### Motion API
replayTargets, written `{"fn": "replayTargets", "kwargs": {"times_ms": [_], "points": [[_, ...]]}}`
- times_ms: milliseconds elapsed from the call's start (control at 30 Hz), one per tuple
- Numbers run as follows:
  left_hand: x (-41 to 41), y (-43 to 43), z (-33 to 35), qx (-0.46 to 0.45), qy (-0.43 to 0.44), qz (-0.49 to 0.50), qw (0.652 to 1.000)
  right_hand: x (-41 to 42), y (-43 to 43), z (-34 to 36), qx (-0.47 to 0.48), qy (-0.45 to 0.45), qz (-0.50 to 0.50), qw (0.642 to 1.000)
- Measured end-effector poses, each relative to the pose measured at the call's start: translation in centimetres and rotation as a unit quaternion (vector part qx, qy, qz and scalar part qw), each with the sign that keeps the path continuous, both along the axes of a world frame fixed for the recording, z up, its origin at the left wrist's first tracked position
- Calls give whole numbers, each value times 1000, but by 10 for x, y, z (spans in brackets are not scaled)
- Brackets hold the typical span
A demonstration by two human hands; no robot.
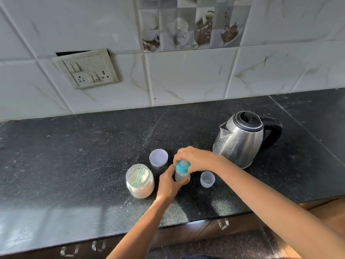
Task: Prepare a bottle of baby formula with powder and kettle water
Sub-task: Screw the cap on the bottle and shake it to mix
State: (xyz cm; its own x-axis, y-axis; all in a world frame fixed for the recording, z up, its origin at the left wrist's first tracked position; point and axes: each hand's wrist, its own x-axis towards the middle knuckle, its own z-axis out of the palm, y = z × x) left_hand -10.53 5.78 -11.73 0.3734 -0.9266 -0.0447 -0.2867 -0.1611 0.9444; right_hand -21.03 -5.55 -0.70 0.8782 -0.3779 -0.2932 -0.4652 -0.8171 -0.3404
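Black speckled stone forms the worktop (74,156), backed by pale marbled wall tiles with a switch panel (87,69) in the upper left of the frame. Just below the middle of the frame the baby bottle (181,174) stands upright on the worktop, held by both hands. The left hand (169,184) has its fingers wrapped around the clear body, while the right hand (194,158) comes from above, fingers clenched around the teal collar (182,166) under the teat. Left of the bottle sits an open jar (140,184) of pale powder with a green scoop (139,176) lying in it. A lilac lid (158,157) rests just behind, open side up. A clear cap (207,179) stands to the bottle's right. The steel kettle (240,139), black-handled, stands further right, its lid closed.
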Motion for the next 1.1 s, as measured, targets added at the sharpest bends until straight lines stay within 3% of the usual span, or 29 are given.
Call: {"fn": "replayTargets", "kwargs": {"times_ms": [333, 633, 833, 933, 1100], "points": [[1, 1, -1, 0, 1, -1, 1000, 3, 2, 4, -14, 4, 14, 1000], [0, 3, 2, 0, -2, -9, 1000, 9, 18, -4, -110, -9, -108, 988], [1, 2, 2, 7, -4, -2, 1000, 1, 5, 12, -8, 16, 42, 999], [1, 2, 1, 13, -7, -3, 1000, 9, 1, 14, -15, 43, 91, 995], [1, 3, 3, 12, -11, -7, 1000, 17, 4, 15, -74, 87, 40, 993]]}}
